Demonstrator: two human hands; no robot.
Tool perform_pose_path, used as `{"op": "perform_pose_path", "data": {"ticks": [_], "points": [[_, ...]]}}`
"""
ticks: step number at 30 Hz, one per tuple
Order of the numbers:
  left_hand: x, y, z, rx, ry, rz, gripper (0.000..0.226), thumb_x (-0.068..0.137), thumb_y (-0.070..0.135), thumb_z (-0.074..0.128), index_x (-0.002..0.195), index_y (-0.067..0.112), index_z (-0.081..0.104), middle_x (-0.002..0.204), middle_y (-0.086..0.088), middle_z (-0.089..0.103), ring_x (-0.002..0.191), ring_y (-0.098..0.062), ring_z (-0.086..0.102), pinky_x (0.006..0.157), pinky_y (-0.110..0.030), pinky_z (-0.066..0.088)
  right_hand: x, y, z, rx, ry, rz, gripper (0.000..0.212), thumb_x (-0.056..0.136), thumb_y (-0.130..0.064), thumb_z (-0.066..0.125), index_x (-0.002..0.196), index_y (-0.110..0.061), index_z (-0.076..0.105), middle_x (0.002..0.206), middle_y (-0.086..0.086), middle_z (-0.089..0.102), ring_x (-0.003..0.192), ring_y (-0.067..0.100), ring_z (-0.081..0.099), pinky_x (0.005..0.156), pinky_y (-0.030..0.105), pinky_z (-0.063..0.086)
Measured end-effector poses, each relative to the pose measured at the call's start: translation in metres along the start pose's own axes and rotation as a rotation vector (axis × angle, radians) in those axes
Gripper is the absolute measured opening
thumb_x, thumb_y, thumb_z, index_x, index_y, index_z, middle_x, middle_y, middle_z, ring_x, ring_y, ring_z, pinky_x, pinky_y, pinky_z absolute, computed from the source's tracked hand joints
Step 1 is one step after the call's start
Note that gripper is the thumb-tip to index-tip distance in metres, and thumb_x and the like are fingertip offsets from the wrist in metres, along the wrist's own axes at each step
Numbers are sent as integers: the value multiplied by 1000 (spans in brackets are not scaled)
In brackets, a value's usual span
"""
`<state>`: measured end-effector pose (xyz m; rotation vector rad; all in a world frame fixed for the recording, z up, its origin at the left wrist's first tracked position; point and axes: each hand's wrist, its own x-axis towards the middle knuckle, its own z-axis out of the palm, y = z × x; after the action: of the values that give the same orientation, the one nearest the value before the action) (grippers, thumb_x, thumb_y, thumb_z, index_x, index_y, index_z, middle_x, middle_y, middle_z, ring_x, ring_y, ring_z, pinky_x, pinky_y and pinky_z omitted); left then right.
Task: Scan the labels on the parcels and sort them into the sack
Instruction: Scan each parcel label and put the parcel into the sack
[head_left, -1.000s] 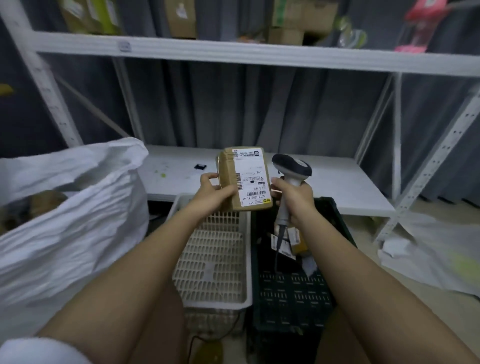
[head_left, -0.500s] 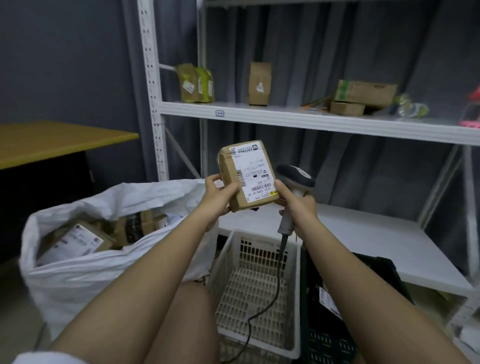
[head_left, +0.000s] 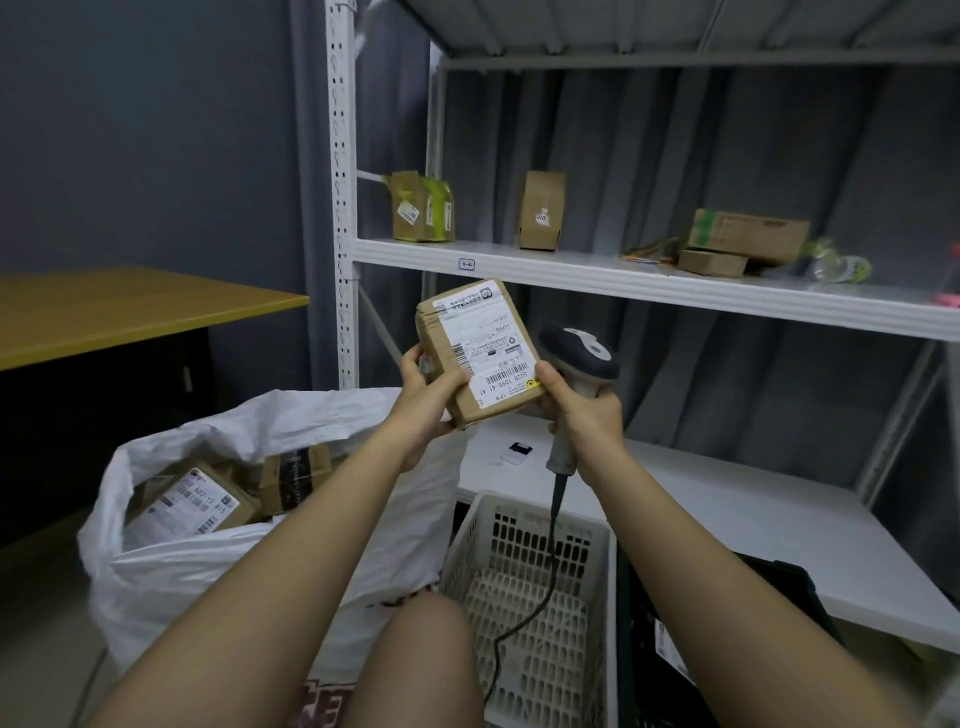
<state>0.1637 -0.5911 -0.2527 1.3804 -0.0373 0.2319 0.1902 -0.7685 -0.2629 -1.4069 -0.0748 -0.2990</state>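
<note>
The left hand (head_left: 423, 397) is gripping a brown parcel (head_left: 478, 351) held up in front of the shelving, label facing the camera (barcodes visible). The right hand (head_left: 584, 413) is clasping the scanner (head_left: 579, 358), thumb touching the parcel's corner. The white sack (head_left: 218, 551) is sitting lower left, holding labelled parcels.

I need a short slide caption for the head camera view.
Left hand holds a labelled parcel beside the scanner in the right hand, above the sack.
</note>
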Motion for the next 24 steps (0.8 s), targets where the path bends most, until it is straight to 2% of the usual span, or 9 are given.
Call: {"op": "perform_pose_path", "data": {"ticks": [3,5,9,11,15,19,21,24], "points": [[-2,5,-3,-54,27,30,64,93,13,55,142,30,18,129,-2,55,109,-20,60,80,-45,55,-4,-12,0,67,15,-13,35,77,-34,81,102,-13,68,91,4,74,73,12,69,56,28,51],[-3,10,-7,-105,11,36,63,93,11,55,142,29,21,122,-1,58,106,-20,61,84,-48,54,-5,-20,-3,101,4,-13,22,79,-32,80,90,-17,68,88,5,74,77,14,68,62,31,52],[-6,16,-12,-51,-100,55,68,88,8,62,143,30,28,119,-2,63,108,-22,63,86,-49,54,-6,-32,-11,107,-11,-33,28,76,-33,82,93,-15,69,90,7,76,86,19,73,86,40,56],[-8,15,-13,-11,-139,67,72,84,8,68,142,32,32,122,-3,62,112,-22,62,91,-53,52,-9,-38,-15,97,-20,-58,31,76,-31,82,97,-12,69,92,8,76,88,19,73,91,40,56],[-12,15,-12,18,-204,68,83,69,15,74,141,34,38,125,-3,61,115,-22,60,95,-54,49,-15,-41,-18,65,-48,-95,46,75,-29,82,112,-5,67,101,9,75,92,20,73,89,42,57],[-15,15,-8,39,-214,69,83,67,16,73,140,35,37,125,-4,60,115,-21,60,97,-55,48,-17,-41,-18,66,-52,-107,50,71,-31,85,112,-7,67,104,11,74,94,24,72,79,38,56],[-14,14,-7,23,-181,67,82,75,14,75,142,35,32,126,-4,59,115,-21,59,95,-55,49,-18,-42,-18,75,-42,-97,45,73,-28,83,109,-6,68,101,9,75,91,20,73,80,36,57],[-13,12,-5,-89,-121,43,89,85,14,69,147,40,10,130,-1,54,113,-24,60,87,-54,54,-21,-40,-18,77,-23,-99,46,76,-27,81,113,-3,67,103,8,75,88,14,73,75,25,58]]}}
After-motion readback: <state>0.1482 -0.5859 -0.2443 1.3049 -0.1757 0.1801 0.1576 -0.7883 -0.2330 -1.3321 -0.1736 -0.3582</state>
